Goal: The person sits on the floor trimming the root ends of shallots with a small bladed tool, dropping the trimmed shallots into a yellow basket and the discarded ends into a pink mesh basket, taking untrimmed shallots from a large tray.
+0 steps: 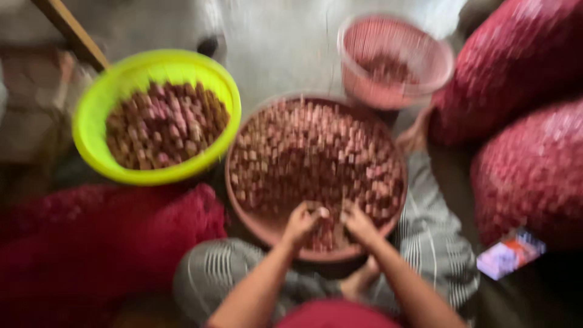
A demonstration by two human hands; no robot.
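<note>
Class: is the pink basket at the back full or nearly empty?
Nearly empty: the pink basket holds only a shallow layer of reddish pieces, its mesh walls bare above them.

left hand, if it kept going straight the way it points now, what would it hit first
The left hand points up and away over the brown tray, so it would most likely run first into the heap of small reddish pieces on it. The picture is blurred, so its height above them is unclear.

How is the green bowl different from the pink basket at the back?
The green bowl is bright lime with solid walls; the pink basket looks slotted. The green bowl is heaped nearly to its rim, while the pink basket holds only a little. Both are round and hold small reddish pieces.
</note>
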